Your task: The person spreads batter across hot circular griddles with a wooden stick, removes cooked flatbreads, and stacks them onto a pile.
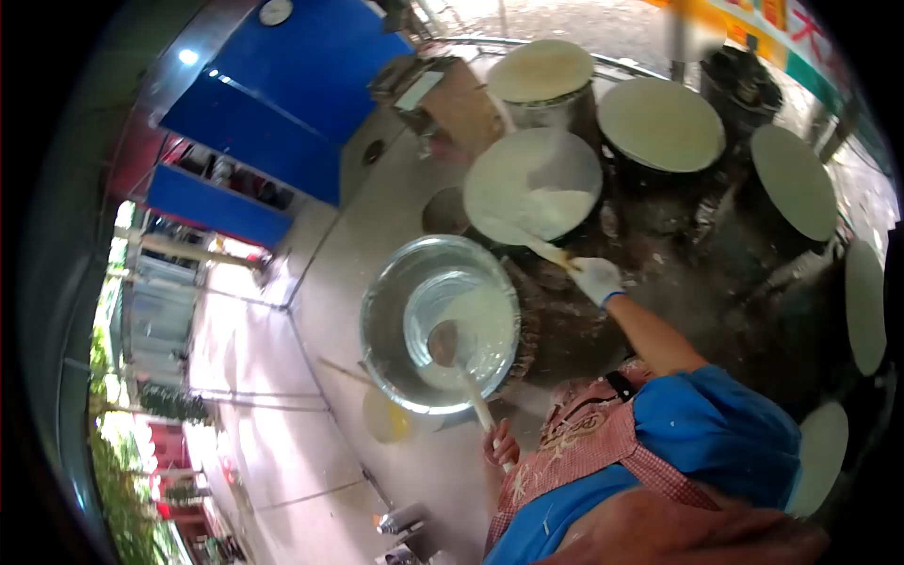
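My left hand (501, 444), bare, is wrapped round the pale handle of a ladle (443, 343). The ladle's round bowl sits in a large metal basin (374, 282), at the edge of the white batter (482, 320) inside. My right hand (595, 280), in a white glove, grips the handle of a pale scraper (533, 243). That tool reaches over a round griddle (488, 179) coated with white batter; its far end blends with the white and is hard to make out.
More round pale-topped griddles, such as one behind (661, 124) and one at the right (794, 184), stand in a curve around me. A cardboard box (461, 108) is beyond them. Below the basin is a yellowish bucket (386, 419). Blue cabinets (282, 75) stand at upper left.
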A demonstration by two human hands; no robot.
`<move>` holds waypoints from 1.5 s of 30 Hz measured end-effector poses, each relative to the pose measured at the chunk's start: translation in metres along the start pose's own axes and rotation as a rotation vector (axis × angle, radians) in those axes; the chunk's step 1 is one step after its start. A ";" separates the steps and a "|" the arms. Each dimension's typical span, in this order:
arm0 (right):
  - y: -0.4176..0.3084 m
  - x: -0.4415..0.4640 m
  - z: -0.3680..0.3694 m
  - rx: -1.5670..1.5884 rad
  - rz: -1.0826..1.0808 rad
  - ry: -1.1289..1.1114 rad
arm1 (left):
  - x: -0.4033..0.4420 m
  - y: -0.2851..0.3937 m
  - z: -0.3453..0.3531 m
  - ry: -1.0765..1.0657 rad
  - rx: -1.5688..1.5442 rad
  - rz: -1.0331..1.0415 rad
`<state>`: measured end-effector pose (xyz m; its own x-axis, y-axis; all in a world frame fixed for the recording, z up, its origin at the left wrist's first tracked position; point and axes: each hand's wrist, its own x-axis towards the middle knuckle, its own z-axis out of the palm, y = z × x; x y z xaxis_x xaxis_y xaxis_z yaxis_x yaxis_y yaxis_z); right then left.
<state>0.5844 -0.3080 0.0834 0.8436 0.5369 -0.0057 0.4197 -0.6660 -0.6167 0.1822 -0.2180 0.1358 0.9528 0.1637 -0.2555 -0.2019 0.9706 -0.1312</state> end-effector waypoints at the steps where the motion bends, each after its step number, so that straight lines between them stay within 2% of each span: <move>1: 0.022 -0.002 -0.005 0.079 -0.044 0.077 | 0.004 0.000 0.002 -0.012 0.034 -0.017; 3: 0.069 0.012 -0.032 -0.056 0.008 0.090 | 0.004 0.002 0.002 0.102 0.192 0.034; 4: 0.084 0.020 -0.057 -0.163 0.066 0.033 | 0.009 0.005 -0.010 -0.038 0.202 -0.043; 7: 0.077 0.055 -0.062 0.145 0.145 0.213 | 0.021 -0.004 -0.006 -0.047 0.185 -0.038; 8: 0.054 0.062 -0.053 0.122 0.144 0.189 | 0.026 -0.007 -0.008 0.004 0.139 -0.030; 10: 0.023 0.052 -0.040 0.071 -0.012 0.043 | 0.041 -0.005 -0.005 0.096 0.060 -0.011; 11: 0.022 0.038 -0.045 0.003 -0.106 -0.069 | 0.050 -0.009 -0.002 -0.004 -0.056 -0.079; 12: 0.041 0.031 -0.042 0.004 -0.130 -0.099 | 0.054 -0.015 0.004 0.005 -0.064 -0.064; 14: 0.112 0.052 -0.027 -0.041 -0.070 0.073 | 0.070 -0.014 0.007 -0.035 -0.024 -0.091; 16: 0.103 0.077 -0.104 0.034 0.158 -0.064 | 0.070 -0.014 0.000 -0.100 0.038 -0.164; 17: 0.114 0.100 -0.089 0.060 0.099 0.116 | 0.073 -0.014 0.006 -0.044 0.008 -0.148; 19: 0.107 0.132 -0.052 0.061 -0.017 0.306 | 0.092 -0.025 0.015 0.061 -0.079 -0.125; 20: 0.095 0.119 -0.056 0.033 -0.098 0.202 | 0.101 -0.024 0.010 0.060 -0.193 -0.152; 21: 0.082 0.097 -0.059 0.016 -0.180 0.104 | 0.103 -0.025 0.011 0.063 -0.140 -0.171; 22: 0.095 0.075 -0.055 -0.182 -0.260 -0.051 | 0.110 -0.025 0.012 0.052 -0.080 -0.194; 23: 0.109 0.052 -0.056 -0.143 -0.177 -0.036 | 0.115 -0.024 0.013 0.042 -0.018 -0.212; 24: 0.146 0.053 -0.053 -0.128 -0.216 0.022 | 0.113 -0.018 0.003 0.134 0.027 -0.162; 25: 0.165 0.074 -0.044 0.013 -0.153 0.066 | 0.127 -0.018 0.009 0.194 0.098 -0.120; 26: 0.169 0.094 -0.051 0.158 -0.098 0.118 | 0.130 -0.024 0.020 0.273 0.164 -0.075; 29: 0.139 0.165 -0.083 0.044 0.026 0.253 | 0.155 -0.031 0.021 0.322 0.013 -0.171; 31: 0.124 0.150 -0.074 -0.015 -0.098 0.138 | 0.170 -0.032 0.027 0.350 -0.151 -0.168; 32: 0.126 0.115 -0.082 -0.155 -0.231 0.089 | 0.175 -0.040 0.042 0.440 0.001 -0.117; 33: 0.136 0.086 -0.092 -0.282 -0.229 -0.090 | 0.172 -0.037 0.031 0.361 0.018 -0.144; 34: 0.162 0.074 -0.085 -0.121 -0.478 0.313 | 0.166 -0.035 0.021 0.317 0.017 -0.152; 35: 0.198 0.077 -0.074 0.042 -0.112 -0.029 | 0.164 -0.036 0.014 0.275 -0.002 -0.147; 37: 0.189 0.154 -0.086 0.048 0.110 -0.034 | 0.160 -0.038 0.009 0.266 -0.027 -0.127; 40: 0.139 0.282 -0.084 0.115 0.039 0.126 | 0.163 -0.042 0.004 0.262 -0.044 -0.103; 41: 0.173 0.353 -0.025 0.309 0.251 0.048 | 0.160 -0.043 0.004 0.264 -0.046 -0.092; 42: 0.126 0.336 -0.079 0.101 0.097 0.094 | 0.158 -0.043 0.003 0.266 -0.045 -0.084; 43: 0.112 0.325 -0.104 0.168 0.147 -0.006 | 0.154 -0.042 0.003 0.266 -0.037 -0.080; 45: 0.134 0.296 -0.082 0.247 0.289 0.081 | 0.151 -0.032 -0.002 0.231 -0.031 -0.099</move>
<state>0.9179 -0.2809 0.0640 0.9431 0.2961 -0.1515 0.0754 -0.6339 -0.7697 0.3322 -0.2250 0.0991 0.8922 0.0199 -0.4513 -0.1204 0.9734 -0.1951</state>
